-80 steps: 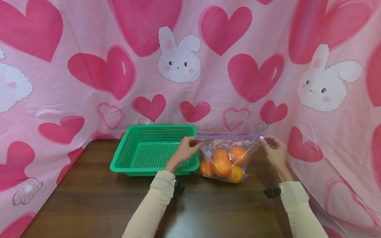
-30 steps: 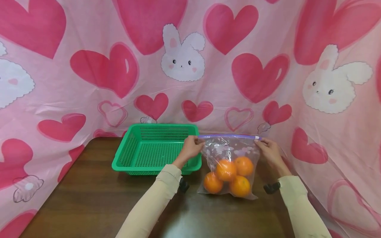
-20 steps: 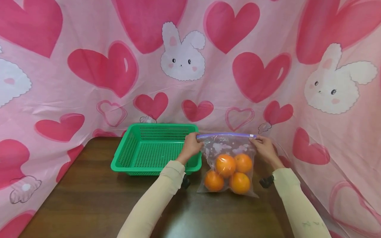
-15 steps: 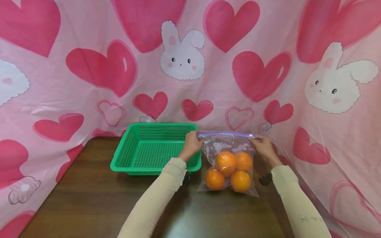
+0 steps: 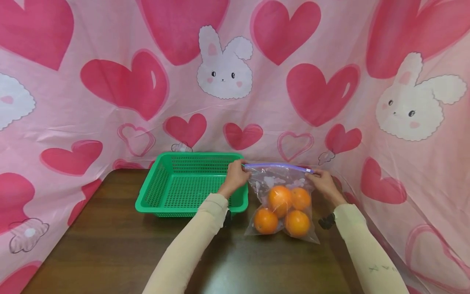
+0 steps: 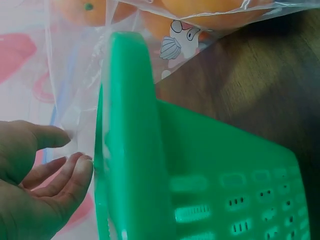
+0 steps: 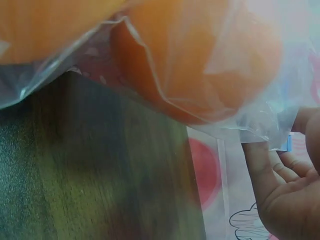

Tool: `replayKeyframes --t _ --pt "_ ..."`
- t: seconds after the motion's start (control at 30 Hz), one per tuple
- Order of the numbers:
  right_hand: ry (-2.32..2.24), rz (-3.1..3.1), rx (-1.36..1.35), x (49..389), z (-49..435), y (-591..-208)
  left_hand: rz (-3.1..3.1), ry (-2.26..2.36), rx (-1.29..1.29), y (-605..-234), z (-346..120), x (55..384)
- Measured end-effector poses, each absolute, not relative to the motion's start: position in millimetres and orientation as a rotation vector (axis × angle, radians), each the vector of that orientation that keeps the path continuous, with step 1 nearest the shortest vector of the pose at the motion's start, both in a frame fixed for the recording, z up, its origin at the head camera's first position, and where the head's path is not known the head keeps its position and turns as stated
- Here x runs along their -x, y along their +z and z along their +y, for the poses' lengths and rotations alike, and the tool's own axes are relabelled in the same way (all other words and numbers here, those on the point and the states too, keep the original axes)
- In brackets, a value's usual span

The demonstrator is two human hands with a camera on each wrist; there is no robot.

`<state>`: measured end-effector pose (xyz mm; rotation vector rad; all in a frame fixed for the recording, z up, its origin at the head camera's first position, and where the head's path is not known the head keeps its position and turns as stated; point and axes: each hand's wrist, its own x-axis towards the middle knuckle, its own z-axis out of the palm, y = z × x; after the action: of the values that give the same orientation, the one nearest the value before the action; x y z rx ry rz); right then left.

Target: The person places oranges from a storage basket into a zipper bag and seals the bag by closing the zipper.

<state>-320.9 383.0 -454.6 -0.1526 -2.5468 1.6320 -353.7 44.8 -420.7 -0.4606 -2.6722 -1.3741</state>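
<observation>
A clear zip bag (image 5: 262, 185) with a purple zip strip (image 5: 275, 165) holds several oranges (image 5: 280, 200), seen through the plastic. My left hand (image 5: 235, 178) pinches the bag's upper left corner, beside the right side of a green basket. At the other end, my right hand (image 5: 326, 183) pinches the upper right corner near the white slider (image 5: 308, 170). In the left wrist view, the thumb and fingers (image 6: 75, 182) meet the thin plastic just past the basket rim (image 6: 127, 100). An orange (image 7: 200, 75) fills much of the right wrist view above the right fingers (image 7: 260, 162).
The green slotted basket (image 5: 191, 210) stands at the back of the brown wooden table (image 5: 121, 245), with nothing in it. A pink cloth with hearts and rabbits (image 5: 224, 110) hangs behind the table and along both sides.
Since the earliest frame, the oranges have come lower and nearer inside the bag. My right hand has moved left, narrowing the span between the hands. Only slight shifts show in the last half second.
</observation>
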Motion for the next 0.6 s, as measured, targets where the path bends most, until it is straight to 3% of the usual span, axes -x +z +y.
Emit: replayKeyframes --t 0.6 --pt "1.509 -2.621 0.095 299.7 384.2 -430.8 -2.773 -1.276 0.671 -409.9 25.6 339.6"
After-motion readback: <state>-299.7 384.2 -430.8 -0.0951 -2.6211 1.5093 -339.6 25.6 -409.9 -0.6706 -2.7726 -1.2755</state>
